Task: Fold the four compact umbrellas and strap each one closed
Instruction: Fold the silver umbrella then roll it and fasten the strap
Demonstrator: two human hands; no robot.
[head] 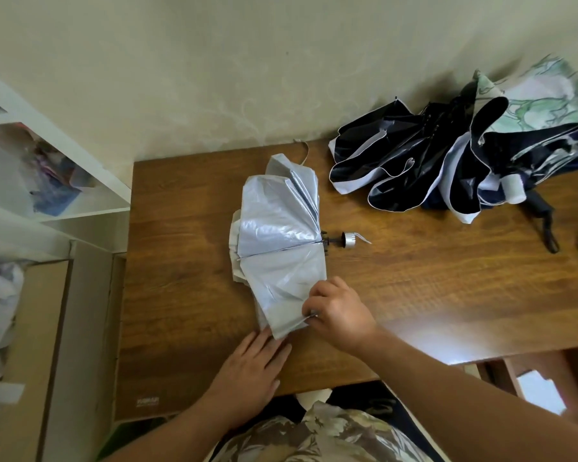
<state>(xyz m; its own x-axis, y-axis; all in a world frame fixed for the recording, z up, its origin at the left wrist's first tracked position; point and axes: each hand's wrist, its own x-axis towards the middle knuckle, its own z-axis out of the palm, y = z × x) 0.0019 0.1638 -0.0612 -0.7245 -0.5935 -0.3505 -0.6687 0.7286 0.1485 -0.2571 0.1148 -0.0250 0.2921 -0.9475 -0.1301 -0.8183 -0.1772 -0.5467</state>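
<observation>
A silver umbrella [279,243] lies on the brown table [414,295], in the middle of the frame. Its cloth is spread flat like a fan. Its stick runs sideways, with the little silver handle [348,239] poking out toward the right. The cloth runs long from the top of the frame down toward the person.

The right hand [339,311] is at the bottom corner of the cloth. Its fingers are bent and pinch the edge of the cloth there. The left hand [251,365] lies flat with straight fingers, just below that same corner, and its fingertips touch the cloth. Both hands are close to the near end, but the right hand is the one holding on.

I think the next move is to fold this flap up and over, away from the person and toward the stick.

In the upper right of the frame, a pile of other umbrellas [447,155] sits well apart, still loose and not strapped. They are black, white and green.

A white shelf [80,181] on the left holds some bags, too blurry to tell more.
</observation>
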